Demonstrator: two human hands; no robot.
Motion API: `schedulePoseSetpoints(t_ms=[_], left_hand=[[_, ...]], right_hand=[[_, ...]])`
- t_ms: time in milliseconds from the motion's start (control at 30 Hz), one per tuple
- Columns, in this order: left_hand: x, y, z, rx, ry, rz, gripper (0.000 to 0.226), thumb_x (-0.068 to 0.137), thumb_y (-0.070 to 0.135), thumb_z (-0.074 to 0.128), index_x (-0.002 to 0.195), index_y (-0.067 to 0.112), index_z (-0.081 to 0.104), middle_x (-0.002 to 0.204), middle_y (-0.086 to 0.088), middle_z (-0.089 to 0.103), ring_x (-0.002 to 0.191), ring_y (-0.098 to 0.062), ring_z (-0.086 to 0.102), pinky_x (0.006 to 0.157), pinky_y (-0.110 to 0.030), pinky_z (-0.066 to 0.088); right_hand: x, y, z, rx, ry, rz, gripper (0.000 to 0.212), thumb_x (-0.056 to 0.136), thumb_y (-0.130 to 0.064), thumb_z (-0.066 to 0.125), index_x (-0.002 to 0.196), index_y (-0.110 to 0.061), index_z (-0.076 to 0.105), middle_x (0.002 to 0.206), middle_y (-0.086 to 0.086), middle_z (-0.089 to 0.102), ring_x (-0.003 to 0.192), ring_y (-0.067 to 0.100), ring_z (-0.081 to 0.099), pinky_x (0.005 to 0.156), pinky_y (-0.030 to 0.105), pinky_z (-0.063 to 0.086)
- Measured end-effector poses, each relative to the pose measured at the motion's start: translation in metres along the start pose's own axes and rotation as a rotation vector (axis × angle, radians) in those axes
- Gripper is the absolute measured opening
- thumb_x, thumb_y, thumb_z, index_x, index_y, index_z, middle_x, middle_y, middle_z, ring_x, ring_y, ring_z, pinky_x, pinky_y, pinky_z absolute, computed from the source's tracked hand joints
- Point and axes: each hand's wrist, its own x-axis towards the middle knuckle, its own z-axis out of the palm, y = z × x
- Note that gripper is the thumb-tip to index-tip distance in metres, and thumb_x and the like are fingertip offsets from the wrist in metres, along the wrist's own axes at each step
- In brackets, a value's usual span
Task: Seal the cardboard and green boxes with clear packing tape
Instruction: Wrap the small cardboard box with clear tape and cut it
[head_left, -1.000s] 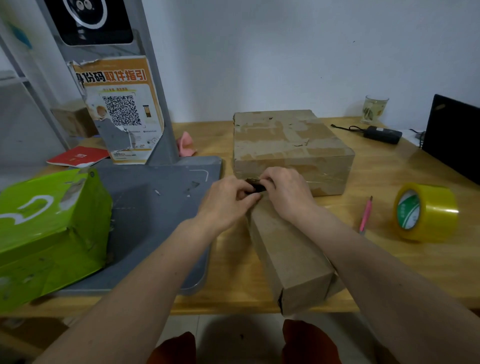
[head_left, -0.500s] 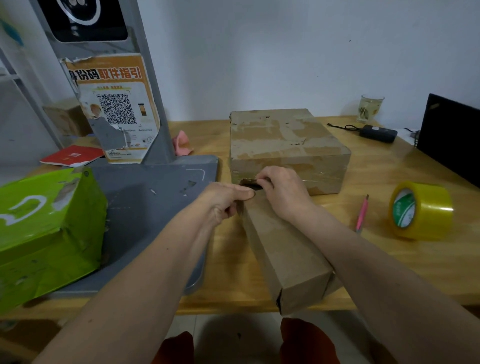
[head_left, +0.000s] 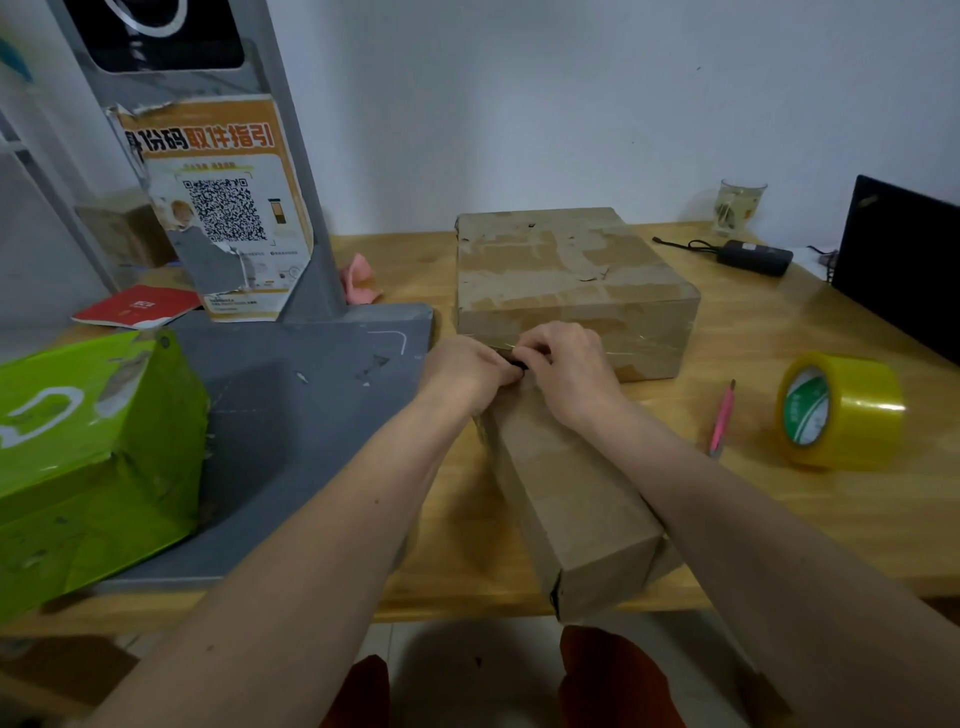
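Observation:
A long narrow cardboard box lies on the wooden table, its near end over the table's front edge. At its far end my left hand and my right hand meet, both curled round a small dark object between them; what it is I cannot tell. A larger flat cardboard box with old tape stands just behind. The green box sits at the left on a grey platform. A roll of clear yellowish packing tape stands at the right.
A pink utility knife lies between the long box and the tape. The grey scale stand with a QR poster fills the left. A black adapter, a glass and a black laptop are at the back right.
My left hand drew back a little toward the left, then returned to meet my right hand at the box's far end. The view shifted slightly.

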Motion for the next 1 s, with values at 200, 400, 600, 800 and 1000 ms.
schedulePoseSetpoints(t_ms=[200,400,600,800,1000], left_hand=[[0.002,0.013,0.0,0.245,-0.035,-0.019,0.026,0.09,0.039,0.064,0.09,0.016,0.077,0.084,-0.004,0.069,0.078,-0.022,0.064,0.061,-0.031,0.048],[0.001,0.012,0.008,0.009,0.016,-0.084,0.015,0.082,0.031,0.077,0.085,0.016,0.078,0.088,-0.002,0.073,0.088,-0.019,0.065,0.087,-0.037,0.055],[-0.007,0.008,0.017,-0.025,0.117,-0.07,0.022,0.088,0.032,0.07,0.067,0.026,0.073,0.076,0.007,0.069,0.075,-0.012,0.06,0.072,-0.031,0.052],[-0.006,0.013,0.012,0.17,0.057,-0.024,0.025,0.091,0.04,0.065,0.072,0.026,0.073,0.079,0.005,0.068,0.078,-0.015,0.062,0.072,-0.031,0.051],[-0.016,0.003,0.026,-0.045,0.201,0.033,0.017,0.091,0.026,0.066,0.08,0.032,0.077,0.085,0.015,0.07,0.082,-0.005,0.059,0.067,-0.024,0.046]], right_hand=[[0.001,0.001,0.005,0.023,0.025,0.003,0.025,0.098,-0.011,0.049,0.094,-0.005,0.073,0.096,0.009,0.07,0.092,0.025,0.061,0.083,0.039,0.048],[-0.001,0.001,0.002,0.025,0.021,0.041,0.042,0.094,0.005,0.04,0.13,-0.01,0.057,0.125,0.01,0.062,0.116,0.023,0.058,0.099,0.033,0.047],[-0.004,0.002,0.002,0.198,0.075,0.134,0.053,0.085,0.016,0.044,0.129,-0.013,0.054,0.124,0.007,0.058,0.104,0.016,0.059,0.09,0.024,0.048],[-0.005,0.0,0.002,0.187,0.074,0.143,0.05,0.085,0.014,0.049,0.127,-0.013,0.055,0.123,0.003,0.058,0.109,0.017,0.058,0.094,0.028,0.048],[-0.004,0.005,0.003,0.12,0.063,0.122,0.039,0.085,0.007,0.054,0.118,-0.01,0.062,0.116,0.008,0.064,0.108,0.022,0.06,0.094,0.03,0.049]])
